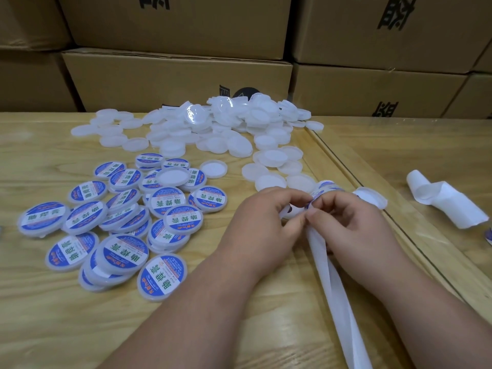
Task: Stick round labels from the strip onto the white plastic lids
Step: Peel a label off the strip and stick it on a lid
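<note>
A long white backing strip (336, 283) runs from the lower edge up the pale wooden table (40, 302) to the middle, where its upper end curls over with round blue-and-white labels (323, 189) still on it. Bare white round plastic lids (213, 123) lie heaped and overlapping at the far side of the table, a few loose ones nearer. Lids already bearing blue-and-white labels (119, 225) lie scattered and partly stacked on the left, mostly face up.

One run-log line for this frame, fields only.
step: peeling label | hands: both pinching label at strip | labelled lids: left pile | blank lids: far pile | lid in hand: none seen
</note>
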A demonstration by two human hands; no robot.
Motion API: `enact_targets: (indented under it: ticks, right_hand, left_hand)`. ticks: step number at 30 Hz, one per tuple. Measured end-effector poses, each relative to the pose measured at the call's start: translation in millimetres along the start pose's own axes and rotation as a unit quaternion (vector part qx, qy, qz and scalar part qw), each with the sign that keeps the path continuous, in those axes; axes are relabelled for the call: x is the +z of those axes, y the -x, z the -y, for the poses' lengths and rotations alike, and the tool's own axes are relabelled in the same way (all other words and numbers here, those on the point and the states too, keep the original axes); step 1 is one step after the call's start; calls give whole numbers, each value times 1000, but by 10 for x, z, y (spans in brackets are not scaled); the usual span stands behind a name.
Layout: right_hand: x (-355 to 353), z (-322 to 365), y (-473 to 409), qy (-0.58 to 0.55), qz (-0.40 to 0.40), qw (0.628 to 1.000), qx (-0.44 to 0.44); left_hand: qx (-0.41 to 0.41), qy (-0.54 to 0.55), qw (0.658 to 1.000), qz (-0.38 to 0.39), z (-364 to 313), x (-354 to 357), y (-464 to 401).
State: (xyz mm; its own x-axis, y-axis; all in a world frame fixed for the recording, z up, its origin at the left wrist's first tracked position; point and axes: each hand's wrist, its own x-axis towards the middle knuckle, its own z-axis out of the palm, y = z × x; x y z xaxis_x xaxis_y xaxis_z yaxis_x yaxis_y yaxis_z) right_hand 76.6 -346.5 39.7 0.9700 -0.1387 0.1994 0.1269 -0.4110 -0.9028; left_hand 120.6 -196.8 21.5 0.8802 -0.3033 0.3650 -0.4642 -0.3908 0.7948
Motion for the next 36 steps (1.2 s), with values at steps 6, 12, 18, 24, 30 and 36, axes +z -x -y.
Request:
enact_targets:
  ticks: [6,12,18,24,30,36]
  right_hand:
    - [22,-36,-18,-13,-5,1000,-19]
    - [40,-88,-29,4,27,999,-26]
    - [35,-101,-34,17,-10,1000,-25]
    - [-26,-118,-60,25,-75,997,6]
    - [-30,-127,-81,31,-157,985,-59]
    - [-26,-78,-64,81,-121,978,-147]
  left_hand:
    - [13,-1,1000,-18,-15,-15,-8]
    - [14,4,999,-35,-12,-8,-23]
    - [-13,33,997,-74,11,-8,-15]
    - [-60,111,978,-167,-11,-46,-37]
    - [-87,194,969,-127,-35,-48,-34]
    - [-99,242,959,-108,-67,-84,-9]
